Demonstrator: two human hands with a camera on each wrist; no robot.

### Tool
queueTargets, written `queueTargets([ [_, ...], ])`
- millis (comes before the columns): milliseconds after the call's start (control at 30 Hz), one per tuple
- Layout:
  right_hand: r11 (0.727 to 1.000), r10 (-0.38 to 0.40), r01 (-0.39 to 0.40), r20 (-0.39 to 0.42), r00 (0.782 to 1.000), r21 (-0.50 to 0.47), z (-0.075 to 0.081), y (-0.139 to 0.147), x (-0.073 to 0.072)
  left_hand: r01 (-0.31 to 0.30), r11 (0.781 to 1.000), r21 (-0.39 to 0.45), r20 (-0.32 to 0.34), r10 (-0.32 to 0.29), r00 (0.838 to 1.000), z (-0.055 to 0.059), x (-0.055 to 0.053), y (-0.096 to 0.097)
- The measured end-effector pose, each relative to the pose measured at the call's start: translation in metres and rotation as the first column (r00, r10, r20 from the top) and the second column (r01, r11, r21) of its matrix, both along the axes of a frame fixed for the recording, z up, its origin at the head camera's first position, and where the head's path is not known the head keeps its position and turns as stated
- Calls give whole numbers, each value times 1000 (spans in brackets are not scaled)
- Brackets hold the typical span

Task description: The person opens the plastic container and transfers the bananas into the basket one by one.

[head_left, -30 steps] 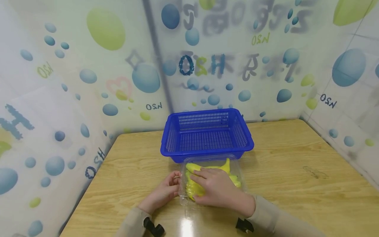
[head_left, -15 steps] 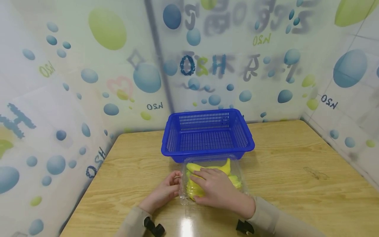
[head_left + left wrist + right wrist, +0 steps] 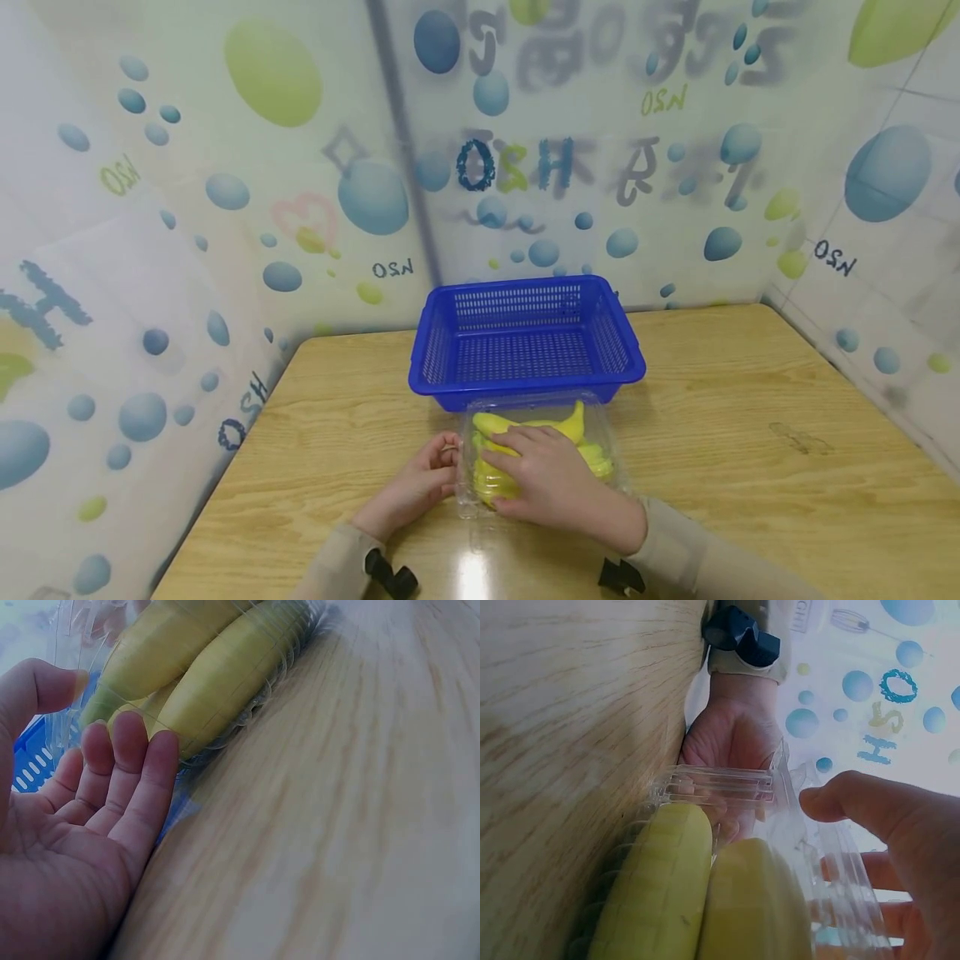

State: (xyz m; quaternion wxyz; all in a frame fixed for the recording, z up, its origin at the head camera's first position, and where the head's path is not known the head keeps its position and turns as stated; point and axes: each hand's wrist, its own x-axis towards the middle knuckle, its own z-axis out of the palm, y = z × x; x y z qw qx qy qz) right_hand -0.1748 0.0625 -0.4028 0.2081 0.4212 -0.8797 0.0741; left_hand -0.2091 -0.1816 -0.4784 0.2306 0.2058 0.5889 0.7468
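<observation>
In the head view, a clear plastic clamshell box (image 3: 467, 497) full of yellow bananas (image 3: 491, 423) stands on the table before me. My right hand (image 3: 551, 479) lies across its top, fingers spread over the fruit and the thumb toward me. Part of the bananas is hidden beneath that hand. At the box's left end is my left hand (image 3: 420, 483), palm turned up and fingers loosely bent. The left wrist view has the left fingertips (image 3: 161, 746) right at the plastic wall, the thumb held apart. Through the wall in the right wrist view, two bananas (image 3: 660, 877) show side by side.
A blue slotted plastic basket (image 3: 525, 387) stands just behind the box, near the wall (image 3: 660, 192) printed with bubbles and letters. The wooden table (image 3: 750, 417) stretches out on both sides. A dark device (image 3: 390, 577) is strapped to the left wrist.
</observation>
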Motion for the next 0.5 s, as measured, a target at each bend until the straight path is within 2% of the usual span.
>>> queueTargets([
  [500,999,-10,9,43,999,31,2,1,2,-9,1000,-5,4,9,1000,2,1,1],
])
